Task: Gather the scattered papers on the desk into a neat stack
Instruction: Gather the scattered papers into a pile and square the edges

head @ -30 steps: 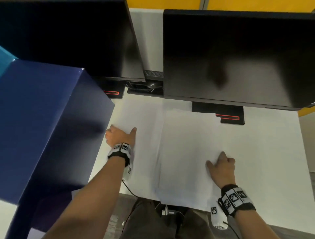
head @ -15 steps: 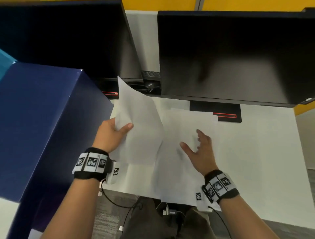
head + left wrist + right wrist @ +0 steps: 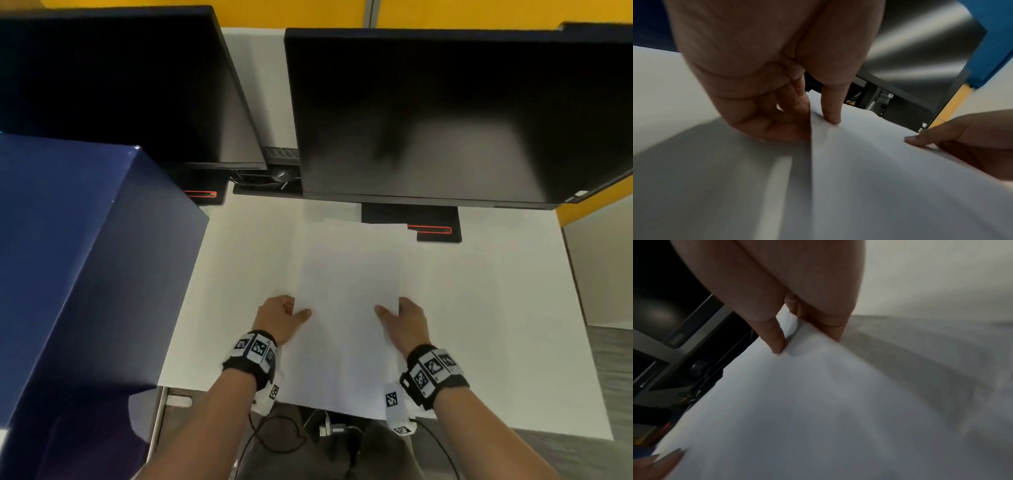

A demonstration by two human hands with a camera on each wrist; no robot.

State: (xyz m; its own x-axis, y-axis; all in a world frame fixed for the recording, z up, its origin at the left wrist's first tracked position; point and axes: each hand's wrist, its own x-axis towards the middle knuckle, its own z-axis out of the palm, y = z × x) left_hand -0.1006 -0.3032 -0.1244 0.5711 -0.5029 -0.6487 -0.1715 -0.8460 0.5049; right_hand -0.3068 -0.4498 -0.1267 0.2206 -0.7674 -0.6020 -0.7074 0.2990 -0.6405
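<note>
While lying on the white desk (image 3: 496, 308) before two dark monitors (image 3: 445, 113), the papers (image 3: 349, 291) are pinched at both side edges: by the left hand (image 3: 279, 318) and the right hand (image 3: 407, 320), thumbs on top, fingers seemingly curled beneath. A blue box (image 3: 78, 260) is seen at left.

White papers (image 3: 349, 308) lie gathered in 1 loose pile at the middle of the white desk (image 3: 496, 308), long edges running away from the viewer, near end overhanging the front edge, far corners slightly fanned by the monitor base.
</note>
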